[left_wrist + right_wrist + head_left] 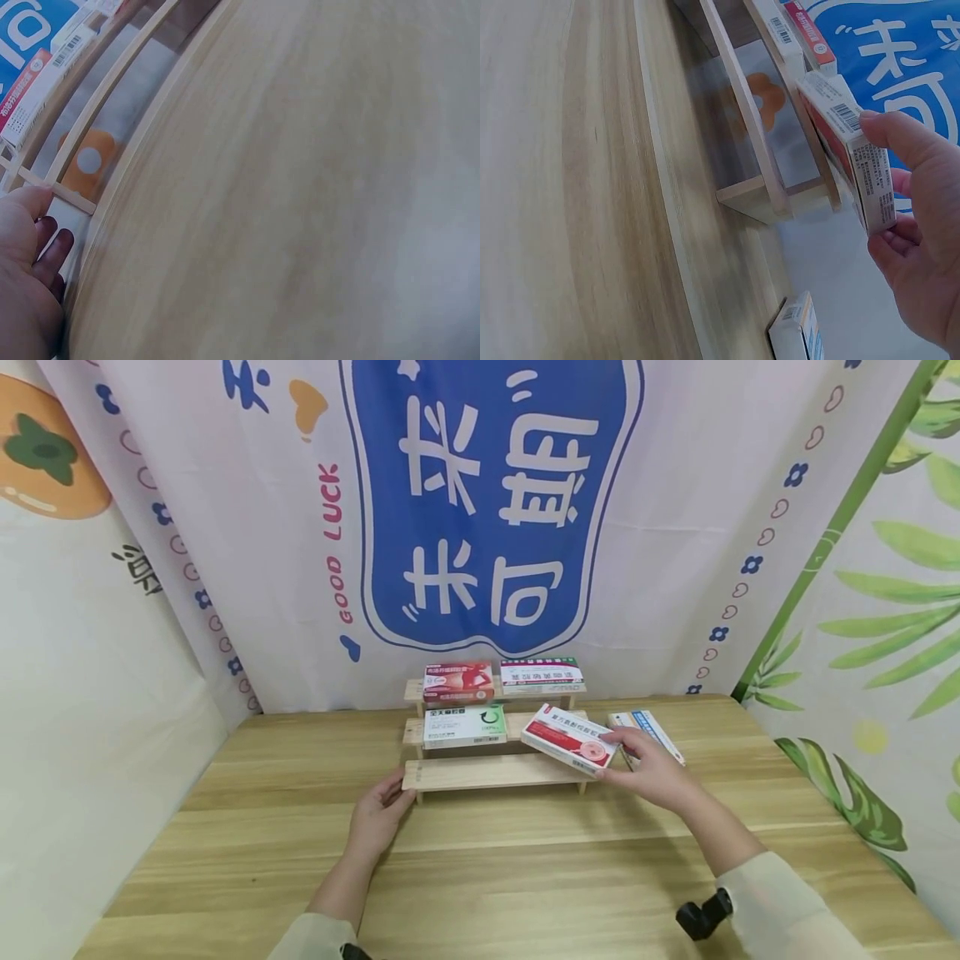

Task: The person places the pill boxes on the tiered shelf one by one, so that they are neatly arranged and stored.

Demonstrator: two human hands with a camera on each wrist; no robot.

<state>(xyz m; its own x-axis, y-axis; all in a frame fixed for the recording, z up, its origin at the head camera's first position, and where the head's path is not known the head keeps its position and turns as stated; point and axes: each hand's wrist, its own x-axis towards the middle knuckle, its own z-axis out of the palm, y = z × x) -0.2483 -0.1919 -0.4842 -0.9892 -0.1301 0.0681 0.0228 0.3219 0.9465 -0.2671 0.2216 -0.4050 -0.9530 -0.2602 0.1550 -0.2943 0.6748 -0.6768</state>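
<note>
My right hand (pixel 651 768) pinches a red and white medicine box (pixel 568 739) by its right end. The box is tilted, over the right side of the stepped wooden rack (pixel 495 772). In the right wrist view, the thumb and fingers grip the box's barcoded end (pixel 847 131). My left hand (pixel 377 814) holds the left end of the rack's lowest step, thumb at its edge in the left wrist view. A white and green medicine box (pixel 465 727) lies on the middle step. The top step bears a red medicine box (pixel 457 682) and a white and magenta box (pixel 542 674).
Another blue and white medicine box (pixel 647 737) lies on the wooden table (pixel 480 877), right of the rack. A printed cloth (pixel 675 527) hangs right behind the rack.
</note>
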